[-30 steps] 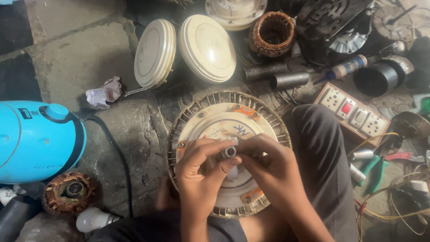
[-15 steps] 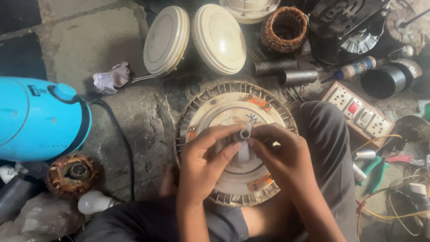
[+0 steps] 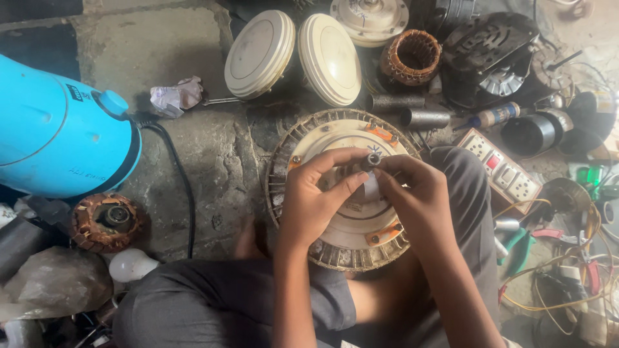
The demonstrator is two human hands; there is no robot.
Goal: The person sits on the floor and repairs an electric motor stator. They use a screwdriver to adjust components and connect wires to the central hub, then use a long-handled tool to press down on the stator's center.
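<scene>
A round cream ceiling-fan motor housing (image 3: 322, 138) with a ribbed metal rim rests on my lap. Its short metal shaft (image 3: 373, 158) sticks up at the centre. My left hand (image 3: 317, 196) pinches the shaft from the left with thumb and forefinger. From the right, my right hand (image 3: 416, 193) grips the same shaft end with its fingertips. Both hands cover most of the housing's middle. Orange tabs show on its top right and bottom right.
Two cream fan covers (image 3: 258, 55) lean at the back, beside a copper winding (image 3: 411, 57) and a black motor (image 3: 493, 55). A blue appliance (image 3: 58, 132) with a black cord lies left. A switch board (image 3: 500, 164), pliers and wires lie right.
The view has shifted slightly. Both hands have stayed on the shaft, fingers working around its tip, with the left forefinger now reaching further over it.
</scene>
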